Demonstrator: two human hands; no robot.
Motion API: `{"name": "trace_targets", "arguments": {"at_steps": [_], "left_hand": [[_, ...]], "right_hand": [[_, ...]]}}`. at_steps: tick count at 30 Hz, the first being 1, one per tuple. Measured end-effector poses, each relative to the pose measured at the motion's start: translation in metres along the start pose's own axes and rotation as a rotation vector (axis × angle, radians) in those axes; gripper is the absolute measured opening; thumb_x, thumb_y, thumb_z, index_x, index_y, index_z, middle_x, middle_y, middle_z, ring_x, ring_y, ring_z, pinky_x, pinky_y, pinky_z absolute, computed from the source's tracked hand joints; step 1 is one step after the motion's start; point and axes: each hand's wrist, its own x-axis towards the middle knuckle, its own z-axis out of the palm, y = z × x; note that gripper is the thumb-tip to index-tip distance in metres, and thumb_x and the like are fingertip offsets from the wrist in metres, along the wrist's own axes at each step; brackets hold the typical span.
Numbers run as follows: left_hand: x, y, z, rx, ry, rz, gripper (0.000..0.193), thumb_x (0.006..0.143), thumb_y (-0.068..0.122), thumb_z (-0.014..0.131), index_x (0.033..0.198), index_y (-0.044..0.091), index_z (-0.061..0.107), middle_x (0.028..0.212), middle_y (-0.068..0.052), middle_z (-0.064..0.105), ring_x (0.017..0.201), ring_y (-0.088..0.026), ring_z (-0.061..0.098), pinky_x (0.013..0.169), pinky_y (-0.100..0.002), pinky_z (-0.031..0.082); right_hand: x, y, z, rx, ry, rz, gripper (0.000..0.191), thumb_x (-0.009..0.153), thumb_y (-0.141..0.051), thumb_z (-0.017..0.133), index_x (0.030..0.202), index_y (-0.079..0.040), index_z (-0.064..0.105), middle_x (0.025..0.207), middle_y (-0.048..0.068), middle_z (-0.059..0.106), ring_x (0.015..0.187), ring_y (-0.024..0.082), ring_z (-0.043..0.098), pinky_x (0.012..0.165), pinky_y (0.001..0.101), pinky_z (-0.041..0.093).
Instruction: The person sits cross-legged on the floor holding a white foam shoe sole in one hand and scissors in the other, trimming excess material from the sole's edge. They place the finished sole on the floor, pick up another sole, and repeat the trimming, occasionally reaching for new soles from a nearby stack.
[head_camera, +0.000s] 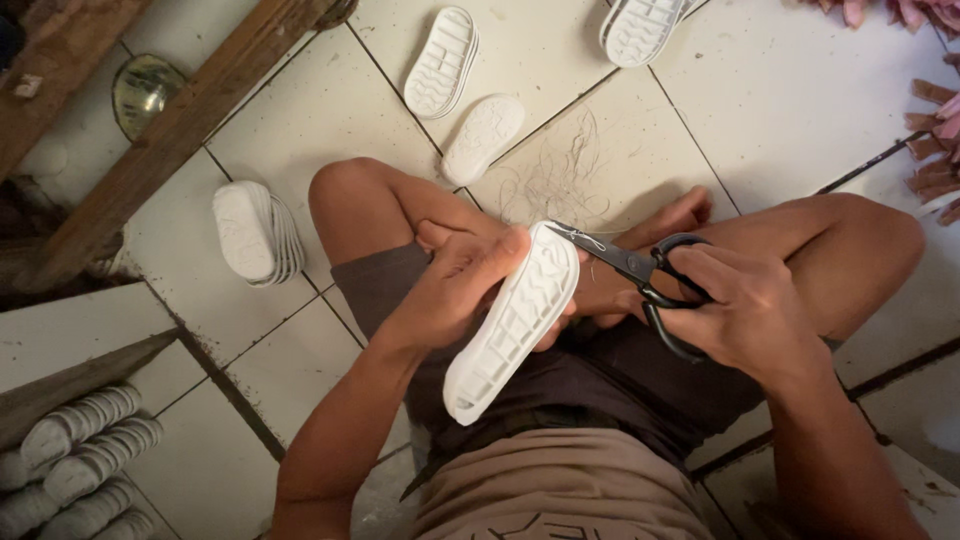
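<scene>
Your left hand is gripping a white shoe sole over your lap, tread up, tilted so its rim meets the blades. Right of the sole, your right hand is closing around black scissors, tips touching the sole's upper edge.

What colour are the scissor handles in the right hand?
Black, seen in the head view: scissors held by the right hand.

Head-worn view, steeply downward; close above lap and tiled floor

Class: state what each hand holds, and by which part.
Left hand holds a white sole by its upper edge; right hand holds scissors by their handles.
</scene>
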Motion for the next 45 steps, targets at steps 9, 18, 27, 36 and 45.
{"name": "trace_targets", "arguments": {"at_steps": [9,18,27,36,45], "left_hand": [[0.03,-0.025,-0.051,-0.701,-0.496,-0.529,0.086,0.109,0.063,0.033,0.125,-0.014,0.067,0.096,-0.027,0.073,0.076,-0.028,0.075,0.064,-0.034,0.063],[0.027,-0.073,-0.003,-0.198,-0.15,-0.045,0.067,0.11,0.046,0.055,0.151,-0.004,0.037,0.121,-0.024,0.068,0.094,-0.03,0.074,0.085,-0.038,0.063],[-0.004,-0.044,0.021,0.105,0.179,0.695,0.074,0.098,-0.003,0.075,0.16,0.006,0.034,0.159,-0.013,0.048,0.149,-0.028,0.051,0.125,-0.046,0.05],[-0.016,-0.023,0.014,0.287,0.207,0.719,0.085,0.097,0.0,0.079,0.164,0.009,0.027,0.162,-0.019,0.043,0.145,-0.033,0.05,0.12,-0.044,0.049],[-0.019,-0.012,0.011,0.124,0.13,0.46,0.082,0.095,-0.001,0.081,0.159,-0.002,0.03,0.156,-0.024,0.047,0.145,-0.03,0.054,0.121,-0.044,0.051]], "right_hand": [[-0.008,0.013,0.008,0.244,-0.046,0.099,0.038,0.075,-0.024,0.09,0.093,0.004,0.071,0.069,0.008,0.067,0.054,0.017,0.06,0.046,0.0332,0.045],[-0.002,-0.018,0.064,1.448,0.084,0.544,0.014,0.091,-0.007,0.073,0.083,0.003,0.067,0.067,0.01,0.068,0.047,0.014,0.061,0.042,0.0275,0.045],[-0.002,-0.02,0.039,0.879,-0.017,0.275,0.041,0.088,-0.036,0.078,0.088,0.003,0.065,0.073,0.014,0.072,0.057,0.02,0.069,0.049,0.0289,0.053],[-0.027,-0.025,0.008,0.013,0.127,0.135,0.059,0.062,-0.03,0.097,0.094,0.008,0.066,0.073,0.012,0.063,0.059,0.017,0.059,0.053,0.031,0.048],[-0.025,-0.018,0.001,-0.047,0.057,0.141,0.049,0.067,-0.029,0.096,0.087,0.003,0.065,0.071,0.011,0.063,0.057,0.021,0.061,0.052,0.0346,0.047]]}}
